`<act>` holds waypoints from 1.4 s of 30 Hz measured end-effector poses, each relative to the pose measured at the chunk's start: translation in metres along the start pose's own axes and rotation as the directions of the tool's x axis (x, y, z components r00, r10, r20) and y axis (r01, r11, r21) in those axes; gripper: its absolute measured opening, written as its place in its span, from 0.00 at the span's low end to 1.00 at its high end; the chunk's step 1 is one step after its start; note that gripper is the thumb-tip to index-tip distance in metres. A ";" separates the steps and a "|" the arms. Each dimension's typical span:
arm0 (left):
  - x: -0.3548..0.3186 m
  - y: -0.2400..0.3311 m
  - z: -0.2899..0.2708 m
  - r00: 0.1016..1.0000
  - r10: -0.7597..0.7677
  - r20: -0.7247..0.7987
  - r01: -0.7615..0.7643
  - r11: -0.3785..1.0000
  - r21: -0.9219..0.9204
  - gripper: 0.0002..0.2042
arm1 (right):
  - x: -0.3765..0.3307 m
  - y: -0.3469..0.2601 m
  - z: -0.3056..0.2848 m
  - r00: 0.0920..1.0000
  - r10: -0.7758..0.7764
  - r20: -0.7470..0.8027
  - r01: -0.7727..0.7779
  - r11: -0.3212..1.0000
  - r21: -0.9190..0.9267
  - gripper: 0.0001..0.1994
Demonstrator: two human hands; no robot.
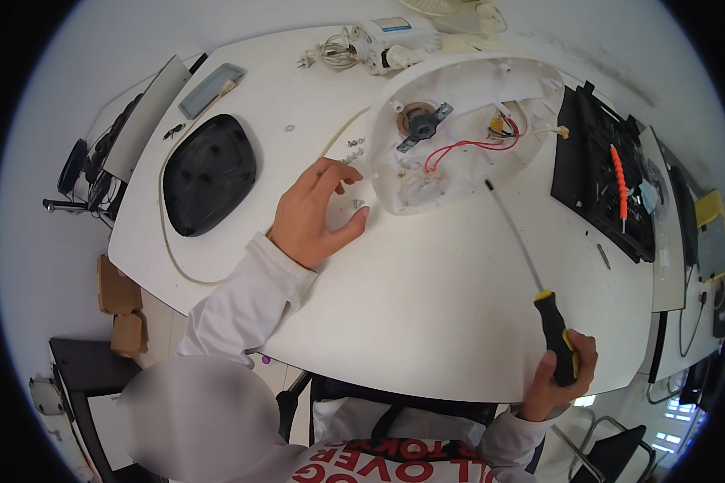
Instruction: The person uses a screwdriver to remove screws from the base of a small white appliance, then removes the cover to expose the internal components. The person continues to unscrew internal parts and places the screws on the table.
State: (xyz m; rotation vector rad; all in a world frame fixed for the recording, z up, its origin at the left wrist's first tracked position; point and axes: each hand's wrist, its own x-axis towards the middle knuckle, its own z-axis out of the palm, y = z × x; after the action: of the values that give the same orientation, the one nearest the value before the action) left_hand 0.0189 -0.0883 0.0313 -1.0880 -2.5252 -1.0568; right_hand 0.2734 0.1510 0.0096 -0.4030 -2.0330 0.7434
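Observation:
My right hand (557, 382) grips a long screwdriver (553, 322) by its black-and-yellow handle near the table's front edge. The shaft points up and left, its tip just below a white plastic housing (467, 173). That housing lies with its hollow side up. Inside it are a dark metal bracket (424, 127) over a round brownish part, red wires (467, 145) and a small clear-white round part (421, 187). To the left of the housing, my left hand (314, 213) is held with thumb and fingers apart and nothing between them. Several small screws (353, 153) lie beside its fingers.
A black curved cover (209, 175) and a grey tray (212, 91) lie to the left, with a pale cord (169, 249) around the cover. At the back is a white motor-like unit (391, 44) with a coiled cable. An open black tool case (596, 161) holds an orange-handled tool (619, 181).

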 end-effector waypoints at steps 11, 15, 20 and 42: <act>-0.002 0.001 0.000 0.974 0.191 -0.122 -0.206 0.971 -0.121 0.24 | -0.009 -0.029 0.013 0.984 -0.017 0.175 -0.023 0.975 0.223 0.20; -0.003 0.000 -0.001 0.967 0.238 -0.093 -0.247 0.963 -0.108 0.26 | -0.006 -0.032 0.018 0.978 -0.028 0.208 -0.013 0.980 0.196 0.19; -0.002 -0.002 0.000 0.967 0.243 -0.069 -0.250 0.963 -0.104 0.27 | -0.005 -0.033 0.020 0.979 -0.054 0.198 0.018 0.983 0.183 0.20; -0.002 -0.002 0.000 0.968 0.247 -0.050 -0.251 0.957 -0.145 0.29 | -0.004 -0.032 0.023 0.973 -0.073 0.218 0.032 0.981 0.189 0.20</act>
State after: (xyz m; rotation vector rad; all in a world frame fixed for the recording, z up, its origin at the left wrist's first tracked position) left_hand 0.0187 -0.0903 0.0295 -1.3753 -2.2379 -1.1958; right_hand 0.2568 0.1163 0.0181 -0.1630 -2.1506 0.9719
